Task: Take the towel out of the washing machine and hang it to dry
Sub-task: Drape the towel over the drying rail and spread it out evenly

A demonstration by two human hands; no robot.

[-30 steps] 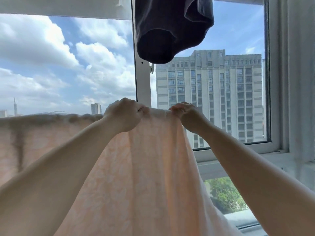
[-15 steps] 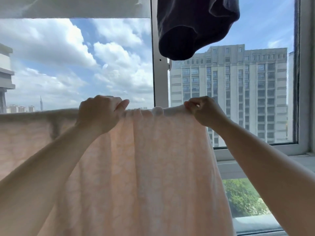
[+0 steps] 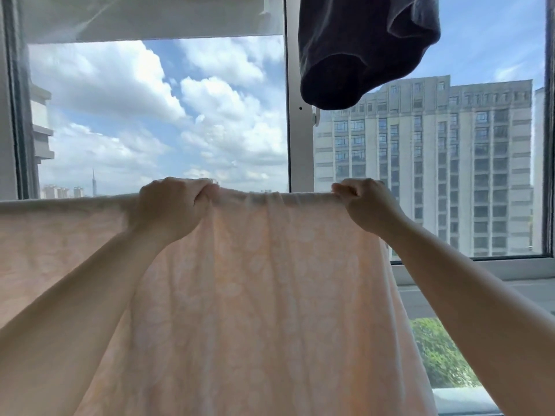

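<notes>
My left hand [image 3: 168, 205] and right hand [image 3: 365, 205] each grip the top fold of the towel [image 3: 255, 295] at mid-frame, fingers curled tight. I should draw the bunched middle flat, pulling evenly outward. The cloth is thin, peach, faintly patterned. Beyond, upper right, hangs a dark garment [image 3: 360, 46].

No legible text, label, brand, number or sign is visible from this position. The pale peach patterned towel [image 3: 255, 295] bears a faint woven motif only, no lettering. The dark navy hanging garment [image 3: 360, 46] shows no tag or print. The grey high-rise building [image 3: 435, 163] beyond the glass carries no readable signage.
</notes>
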